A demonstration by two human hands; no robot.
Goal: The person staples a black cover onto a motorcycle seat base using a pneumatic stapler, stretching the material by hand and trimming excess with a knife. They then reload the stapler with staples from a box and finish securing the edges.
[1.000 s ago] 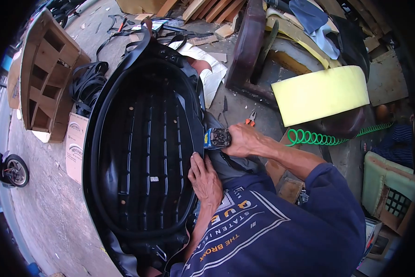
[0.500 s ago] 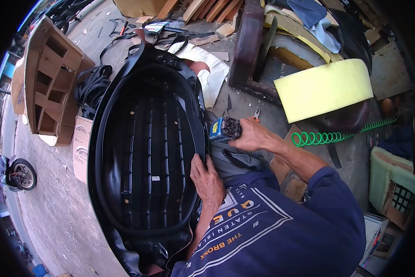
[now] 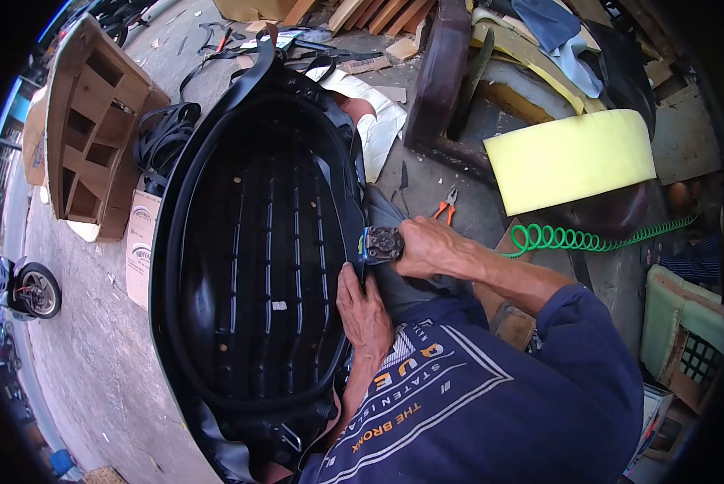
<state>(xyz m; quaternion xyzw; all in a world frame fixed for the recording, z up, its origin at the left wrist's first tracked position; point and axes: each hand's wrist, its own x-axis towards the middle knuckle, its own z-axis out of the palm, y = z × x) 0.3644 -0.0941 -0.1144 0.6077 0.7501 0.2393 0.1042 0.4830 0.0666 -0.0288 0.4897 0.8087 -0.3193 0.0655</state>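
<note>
An upside-down black motorcycle seat base (image 3: 253, 242) lies in front of me, its ribbed plastic underside facing up. Black seat cover material (image 3: 347, 185) is folded over its rim. My left hand (image 3: 364, 310) grips the cover at the right-hand rim, fingertips pressed on the edge and thumb close by. In my right hand (image 3: 430, 248) is a staple gun (image 3: 380, 244), blue with a dark, worn head. Its nose meets the rim just beyond my left fingertips; the exact contact point is hidden.
Orange-handled pliers (image 3: 446, 208) lie on the floor beyond my right hand. A green coiled air hose (image 3: 572, 239) runs right, below a yellow foam block (image 3: 572, 161). Left stand a wooden frame (image 3: 104, 133) and a bundle of black straps (image 3: 167, 141). Wood pieces (image 3: 378, 14) lie at the back.
My right hand has brought the staple gun left and down onto the rim, near my left fingertips. The pliers show more fully now. My left hand stays at the rim.
</note>
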